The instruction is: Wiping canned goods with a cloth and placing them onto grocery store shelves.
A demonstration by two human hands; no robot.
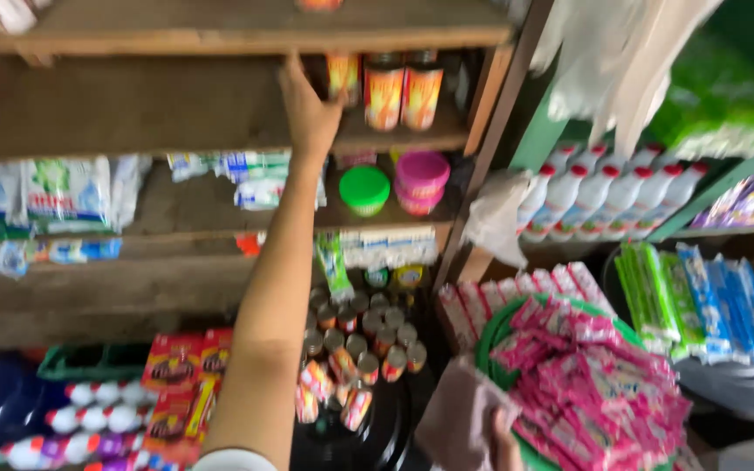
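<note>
My left hand [309,109] reaches up to the second wooden shelf [176,139] and closes around an orange-labelled jar [342,77] at the left of a row; motion blur hides the fingers' exact hold. Two more jars of the same kind [403,92] stand just to its right. My right hand [506,443] is low at the bottom edge, gripping a grey-brown cloth [460,419] next to a green basket [490,344] heaped with pink sachets [595,375].
Below the jars sit a green lid [365,187] and pink tubs [421,179]. Several small tins [359,336] fill a lower tier. White red-capped bottles [604,192] line a shelf at right. Green and blue packets [700,305] lie in a dark basin.
</note>
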